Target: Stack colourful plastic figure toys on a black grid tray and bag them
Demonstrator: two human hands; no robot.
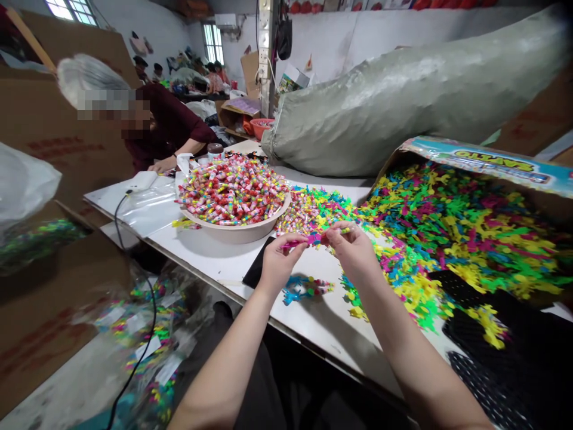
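My left hand (282, 258) and right hand (351, 246) pinching a pink plastic piece (314, 239), the worktop's (329, 334) near edge below, upside-down yellow lettering (492, 160) on the carton (555, 180).

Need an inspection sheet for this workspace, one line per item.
Surface: white table, largely covered.
Job's things: magenta plastic piece in hand; blue pieces on the table below it; red-and-pink pieces heaped in a basin.
Clutter: loose multicoloured pieces spread before an open carton.
Grips: left hand pinches the magenta plastic piece; right hand closed at its other end.
Cables: black cable from a white box, dropping over the table edge at left.
Surroundings: co-worker across the table; grey-green sack behind.
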